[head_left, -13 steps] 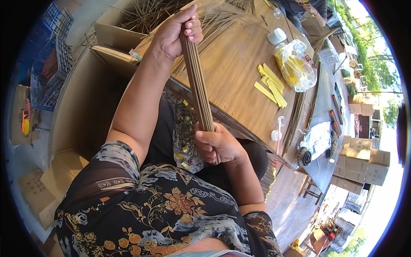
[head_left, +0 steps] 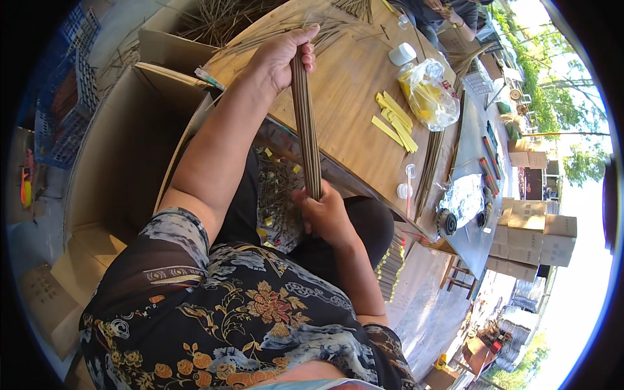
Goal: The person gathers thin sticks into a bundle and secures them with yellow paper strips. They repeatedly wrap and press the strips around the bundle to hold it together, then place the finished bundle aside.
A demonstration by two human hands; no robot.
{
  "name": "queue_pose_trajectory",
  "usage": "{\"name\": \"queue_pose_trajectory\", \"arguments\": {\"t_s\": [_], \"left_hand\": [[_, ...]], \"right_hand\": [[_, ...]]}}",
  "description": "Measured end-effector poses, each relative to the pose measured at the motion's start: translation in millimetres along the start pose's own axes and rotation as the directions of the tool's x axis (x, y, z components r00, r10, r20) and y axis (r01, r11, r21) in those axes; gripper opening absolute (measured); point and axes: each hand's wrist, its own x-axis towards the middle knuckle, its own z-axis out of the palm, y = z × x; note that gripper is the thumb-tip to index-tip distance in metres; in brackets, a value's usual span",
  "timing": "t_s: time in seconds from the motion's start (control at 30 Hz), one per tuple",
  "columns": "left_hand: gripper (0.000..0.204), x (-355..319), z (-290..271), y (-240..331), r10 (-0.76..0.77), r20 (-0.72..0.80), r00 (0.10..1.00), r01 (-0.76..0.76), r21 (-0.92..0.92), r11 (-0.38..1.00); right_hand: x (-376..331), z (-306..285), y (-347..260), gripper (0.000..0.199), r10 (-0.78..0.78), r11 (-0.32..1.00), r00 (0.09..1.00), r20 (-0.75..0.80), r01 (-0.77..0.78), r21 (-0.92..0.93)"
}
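A bundle of long, thin brown sticks that look like incense (head_left: pixel 307 123) stands slantwise in front of me, between my two hands. My left hand (head_left: pixel 289 57) is closed round its upper end, thumb pointing up along the top. Lower down, my right hand (head_left: pixel 327 213) is closed about the bottom end, which it partly hides. Just right of the bundle, on the wooden table (head_left: pixel 348 97), lie several yellow paper strips (head_left: pixel 395 121). Beside them is a clear plastic bag (head_left: pixel 429 94) with yellow strips inside.
An open cardboard box (head_left: pixel 123 156) stands at my left, near blue plastic crates (head_left: pixel 68 110). More loose sticks (head_left: pixel 227 23) fill a box at the far left. A white jar (head_left: pixel 402 54) sits on the table. Another person (head_left: pixel 448 16) works at the far side. Stacked cartons (head_left: pixel 530 237) stand at right.
The right hand has turned on the bundle's lower end, and the sticks now sit closer together. The left hand keeps hold of the top. The whole view has shifted slightly.
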Motion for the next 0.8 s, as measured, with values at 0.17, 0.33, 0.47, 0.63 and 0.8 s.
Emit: {"name": "queue_pose_trajectory", "arguments": {"t_s": [0.17,0.33,0.47,0.63,0.8], "left_hand": [[0.028,-21.2,2.7,-0.7,0.026,0.405,0.914,0.077,-0.236,0.969],[0.031,-51.2,6.6,-19.7,0.065,-0.218,0.974,-0.035,0.136,0.99],[0.028,-72.1,19.8,-19.9,0.087,-0.263,0.961,-0.039,0.184,0.982],[0.027,-90.1,27.7,-3.7,-0.055,0.358,0.932,0.124,-0.171,0.978],[0.033,-106.6,48.8,-10.5,0.053,0.066,0.996,-0.058,0.084,0.995]], "right_hand": [[-28.5,2.0,14.9,0.02,-0.119,0.707,0.851,0.511,-0.289,0.645],[-30.9,12.0,42.3,0.027,-0.43,0.729,0.877,-0.212,0.199,-0.655],[-47.5,23.1,41.4,0.029,-0.391,0.751,0.887,-0.248,0.151,-0.642],[-92.5,22.8,29.2,0.019,-0.093,0.863,0.913,0.398,-0.126,0.489],[-99.2,31.4,35.4,0.027,-0.194,0.97,0.979,-0.06,0.182,-0.164]]}}
